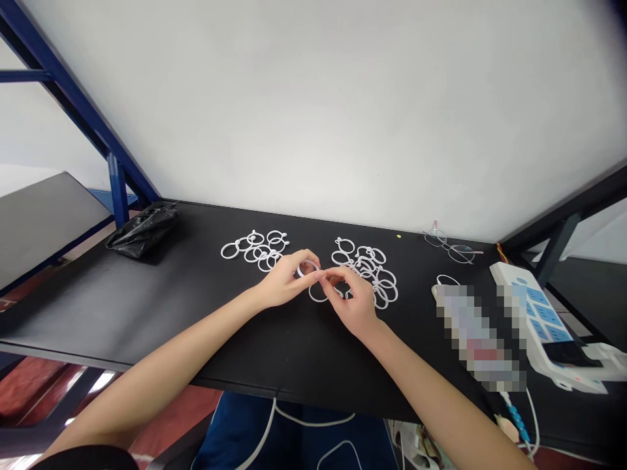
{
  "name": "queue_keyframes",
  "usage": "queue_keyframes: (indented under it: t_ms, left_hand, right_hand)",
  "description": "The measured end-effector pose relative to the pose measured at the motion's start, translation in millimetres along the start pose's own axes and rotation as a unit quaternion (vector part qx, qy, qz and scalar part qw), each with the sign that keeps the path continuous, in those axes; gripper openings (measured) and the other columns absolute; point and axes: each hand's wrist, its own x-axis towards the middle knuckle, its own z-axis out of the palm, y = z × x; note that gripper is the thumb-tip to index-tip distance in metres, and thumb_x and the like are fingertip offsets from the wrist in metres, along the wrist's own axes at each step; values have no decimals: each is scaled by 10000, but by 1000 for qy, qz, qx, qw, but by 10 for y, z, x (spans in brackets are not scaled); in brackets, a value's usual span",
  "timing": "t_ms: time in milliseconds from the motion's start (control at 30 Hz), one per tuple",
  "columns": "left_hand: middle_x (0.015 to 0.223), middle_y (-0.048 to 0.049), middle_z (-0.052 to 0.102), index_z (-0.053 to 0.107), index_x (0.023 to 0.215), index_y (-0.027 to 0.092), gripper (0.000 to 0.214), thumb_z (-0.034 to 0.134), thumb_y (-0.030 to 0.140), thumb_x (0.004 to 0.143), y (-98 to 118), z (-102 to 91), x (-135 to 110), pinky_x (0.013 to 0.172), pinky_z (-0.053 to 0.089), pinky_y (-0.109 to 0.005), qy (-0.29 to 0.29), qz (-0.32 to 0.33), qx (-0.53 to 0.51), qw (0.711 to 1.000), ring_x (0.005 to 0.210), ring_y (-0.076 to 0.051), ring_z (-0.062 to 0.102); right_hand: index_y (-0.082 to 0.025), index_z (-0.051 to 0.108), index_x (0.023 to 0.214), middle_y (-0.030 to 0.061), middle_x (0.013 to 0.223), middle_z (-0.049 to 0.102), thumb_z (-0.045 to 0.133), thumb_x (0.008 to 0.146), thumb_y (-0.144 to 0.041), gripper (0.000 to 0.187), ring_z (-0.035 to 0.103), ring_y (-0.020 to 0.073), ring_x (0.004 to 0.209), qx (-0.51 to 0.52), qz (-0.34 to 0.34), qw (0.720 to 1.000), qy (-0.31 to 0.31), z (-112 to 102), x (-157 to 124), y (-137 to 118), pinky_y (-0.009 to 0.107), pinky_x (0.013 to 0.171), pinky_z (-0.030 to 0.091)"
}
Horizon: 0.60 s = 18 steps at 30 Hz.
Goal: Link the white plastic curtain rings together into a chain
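My left hand [289, 281] holds a white curtain ring [308, 263] between thumb and fingers, above the black table. Thumb and fingertips of my right hand [353, 300] pinch together at the near end of that ring, against the left fingertips. The small part between the fingertips is hidden. One pile of white rings [257, 250] with small knobs lies to the left of my hands. Another pile of white rings [386, 279] lies to the right, partly behind my right hand. A single ring [318, 299] rests on the table just below my hands.
A black plastic bag [144, 230] sits at the far left of the table [161, 300]. Eyeglasses [453, 248] lie at the back right. Farther right are a blurred-out object [477, 339] with a cable and a white power strip [539, 313]. A white wall rises behind the table.
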Motion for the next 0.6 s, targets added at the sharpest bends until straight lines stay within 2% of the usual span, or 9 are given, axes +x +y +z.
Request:
queue_keyframes:
  t_ms: [167, 367, 600]
  left_hand:
    - [757, -13, 611, 572, 910, 165, 282, 512, 440, 931, -6, 2, 3, 569, 421, -223, -14, -5, -18, 1000, 696, -133, 561]
    - [740, 5, 571, 570, 881, 163, 291, 477, 430, 951, 16, 9, 3, 572, 384, -224, -21, -14, -50, 998, 630, -100, 465]
    - [709, 20, 508, 561, 848, 158, 307, 471, 434, 949, -7, 24, -1, 530, 322, -211, -33, -31, -73, 996, 580, -83, 372]
  right_hand:
    - [-213, 553, 797, -1, 684, 575, 467, 976, -268, 205, 559, 148, 640, -45, -13, 996, -80, -23, -13, 37, 295, 636, 479]
    - [-221, 466, 746, -16, 655, 501, 416, 993, -270, 257, 488, 144, 621, -53, -11, 993, -107, -23, -20, 52, 288, 632, 430]
    - [-220, 415, 693, -33, 597, 468, 395, 1002, -275, 314, 452, 127, 565, 8, 24, 990, -141, -39, -9, 24, 279, 602, 388]
